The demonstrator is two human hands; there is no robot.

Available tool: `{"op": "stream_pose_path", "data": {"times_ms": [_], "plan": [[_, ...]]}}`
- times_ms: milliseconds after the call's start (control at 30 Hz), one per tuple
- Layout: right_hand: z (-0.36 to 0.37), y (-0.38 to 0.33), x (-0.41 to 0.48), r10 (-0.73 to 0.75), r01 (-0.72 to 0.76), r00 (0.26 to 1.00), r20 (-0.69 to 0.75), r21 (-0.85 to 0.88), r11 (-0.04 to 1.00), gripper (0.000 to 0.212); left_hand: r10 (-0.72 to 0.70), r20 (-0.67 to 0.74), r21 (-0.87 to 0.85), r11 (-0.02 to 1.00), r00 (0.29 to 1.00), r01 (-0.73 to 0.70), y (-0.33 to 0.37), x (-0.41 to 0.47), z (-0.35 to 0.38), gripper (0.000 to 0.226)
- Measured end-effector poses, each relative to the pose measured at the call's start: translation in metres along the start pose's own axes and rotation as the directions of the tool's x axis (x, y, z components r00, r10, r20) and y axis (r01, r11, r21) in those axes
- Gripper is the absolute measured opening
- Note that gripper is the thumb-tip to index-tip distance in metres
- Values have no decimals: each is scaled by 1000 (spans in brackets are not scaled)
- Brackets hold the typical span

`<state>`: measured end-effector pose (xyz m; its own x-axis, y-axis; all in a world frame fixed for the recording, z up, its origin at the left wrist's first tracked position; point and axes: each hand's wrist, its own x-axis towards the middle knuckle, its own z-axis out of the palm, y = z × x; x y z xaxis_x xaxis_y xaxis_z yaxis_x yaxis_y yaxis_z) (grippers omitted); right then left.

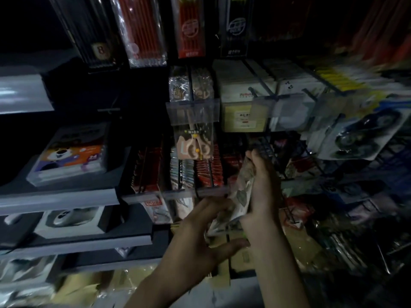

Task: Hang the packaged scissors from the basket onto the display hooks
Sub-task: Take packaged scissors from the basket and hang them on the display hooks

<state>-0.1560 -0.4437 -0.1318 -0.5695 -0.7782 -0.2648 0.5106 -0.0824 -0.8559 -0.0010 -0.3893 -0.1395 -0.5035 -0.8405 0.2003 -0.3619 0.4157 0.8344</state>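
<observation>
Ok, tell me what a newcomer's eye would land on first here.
First, the two hands low at centre right: the left hand and the right hand both hold a pale packet, too blurred to read. Just above them, a pink scissors pack hangs behind a clear tag holder. Along the top, red-filled clear packs stand out against the dark.
</observation>
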Motion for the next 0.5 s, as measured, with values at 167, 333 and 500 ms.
{"op": "stream_pose_path", "data": {"times_ms": [167, 333, 500], "plan": [[-4, 3, -4, 107, -106, 994, -25, 24, 994, 23, -22, -25, 21, 1000, 999, 23, -4, 5, -6, 39], [-12, -5, -11, 146, -146, 989, -3, 34, 989, 24, -99, -111, -57, 994, 989, 93, -5, 9, -12, 36], [-24, -16, -22, 113, -99, 981, 160, -95, 991, 27, -165, -233, -246, 963, 958, 107, -10, 16, -24, 32]]}}
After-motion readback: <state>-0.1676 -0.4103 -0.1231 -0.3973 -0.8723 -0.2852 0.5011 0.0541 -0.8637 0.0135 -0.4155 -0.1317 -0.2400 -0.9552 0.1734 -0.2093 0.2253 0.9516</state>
